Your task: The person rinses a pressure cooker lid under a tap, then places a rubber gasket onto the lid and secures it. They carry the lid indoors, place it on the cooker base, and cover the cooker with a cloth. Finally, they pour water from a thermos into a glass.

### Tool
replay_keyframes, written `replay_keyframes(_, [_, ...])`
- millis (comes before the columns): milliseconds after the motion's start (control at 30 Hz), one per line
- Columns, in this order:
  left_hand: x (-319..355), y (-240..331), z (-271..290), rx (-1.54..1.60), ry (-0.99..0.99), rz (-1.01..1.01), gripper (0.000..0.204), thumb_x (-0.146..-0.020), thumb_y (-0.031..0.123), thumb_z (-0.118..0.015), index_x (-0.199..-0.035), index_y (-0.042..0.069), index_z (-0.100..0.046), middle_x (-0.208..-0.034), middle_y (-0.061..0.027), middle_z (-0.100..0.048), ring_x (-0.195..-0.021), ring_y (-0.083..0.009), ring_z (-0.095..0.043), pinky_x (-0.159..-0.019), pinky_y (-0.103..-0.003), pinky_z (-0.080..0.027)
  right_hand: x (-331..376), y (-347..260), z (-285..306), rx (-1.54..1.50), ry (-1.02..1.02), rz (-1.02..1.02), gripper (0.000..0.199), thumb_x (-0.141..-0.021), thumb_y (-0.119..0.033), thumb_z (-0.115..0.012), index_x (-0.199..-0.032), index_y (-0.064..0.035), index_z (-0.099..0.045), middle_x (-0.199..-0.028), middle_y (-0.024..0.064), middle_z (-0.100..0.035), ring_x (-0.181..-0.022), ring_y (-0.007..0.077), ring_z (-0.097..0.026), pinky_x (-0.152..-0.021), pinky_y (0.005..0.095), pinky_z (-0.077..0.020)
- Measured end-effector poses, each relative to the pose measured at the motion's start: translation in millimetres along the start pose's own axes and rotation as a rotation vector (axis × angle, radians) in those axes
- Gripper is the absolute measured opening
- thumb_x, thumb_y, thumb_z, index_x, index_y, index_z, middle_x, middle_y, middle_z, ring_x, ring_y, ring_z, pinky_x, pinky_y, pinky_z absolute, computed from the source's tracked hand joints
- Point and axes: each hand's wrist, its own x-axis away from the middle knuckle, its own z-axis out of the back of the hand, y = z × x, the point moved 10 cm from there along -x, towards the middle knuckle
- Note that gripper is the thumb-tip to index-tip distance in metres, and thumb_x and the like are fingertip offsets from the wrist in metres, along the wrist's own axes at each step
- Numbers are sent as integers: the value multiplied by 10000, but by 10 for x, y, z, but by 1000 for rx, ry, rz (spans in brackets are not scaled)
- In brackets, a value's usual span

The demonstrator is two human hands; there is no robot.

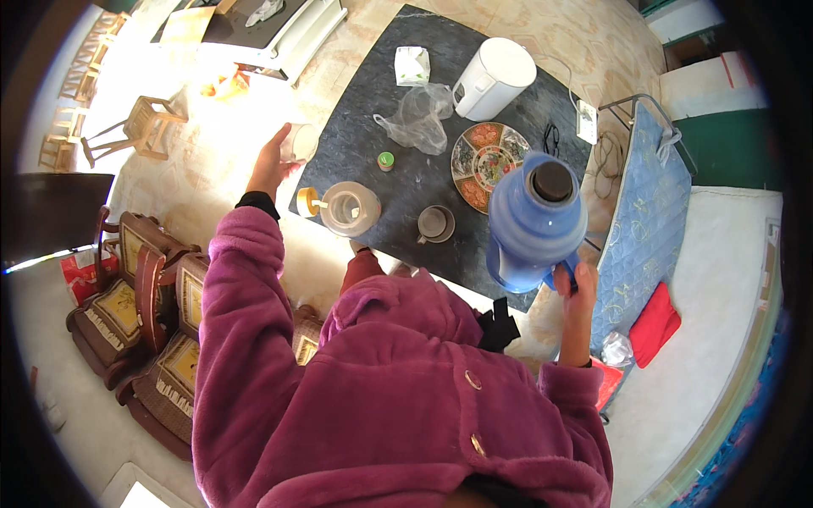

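Observation:
My left hand [269,167] is closed around a clear drinking glass [301,142] at the left edge of the dark table [373,80]. In my right hand [579,292] is the handle of a blue thermos flask [527,241] with a dark stopper, held upright at the right. Below the glass is a see-through jar [350,209] with a yellow-orange cap [307,202] beside it. A grey mug [435,223] sits between jar and flask. Farther back are a small green-lidded container [386,161] and a round patterned snack tray [491,157], partly hidden by the flask.
A white kettle-like appliance [500,78], a crumpled clear plastic bag [419,120], a tissue pack [412,66] and dark glasses [551,140] occupy the far half. Right of the table is a blue quilted folding bed [648,203]. Wooden chairs [127,313] stand at left, a stool [146,127] beyond.

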Motion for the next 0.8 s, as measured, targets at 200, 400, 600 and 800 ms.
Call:
replay_keyframes(200, [-642, -625, 172, -32, 66, 164, 668, -856, 639, -506, -1103, 20, -549, -919, -150, -652, -608, -220, -635, -516, -249, -454, -143, 108, -135, 133, -61, -116, 597, -913, -503, -483, -479, -103, -390, -452, 5, -366, -429, 112, -339, -449, 275, -219])
replay_keyframes(400, [-1015, -762, -357, -434, -142, 297, 700, -847, 698, -447, -1023, 31, -570, -756, -88, -611, -554, -209, -631, -460, -247, -409, -277, 231, -250, 116, -28, -219, 618, -907, -532, -508, -485, -94, -396, -475, -3, -376, -452, 102, -336, -451, 274, -207])
replay_keyframes(600, [-1277, -1003, -586, -696, -136, 401, 705, -880, 656, -396, -966, -15, -592, -728, -146, -607, -493, -258, -617, -395, -327, -458, -427, 205, -331, 147, 20, -214, 613, -919, -533, -481, -522, -71, -419, -487, 6, -385, -457, 103, -338, -457, 274, -213])
replay_keyframes(800, [-1357, -1006, -603, -552, -29, 402, 768, -901, 635, -366, -1133, -73, -554, -1047, -275, -610, -676, -368, -664, -532, -437, -569, -499, 147, -371, 178, 0, -215, 614, -912, -554, -480, -527, -80, -425, -492, -4, -390, -457, 88, -341, -451, 262, -216])
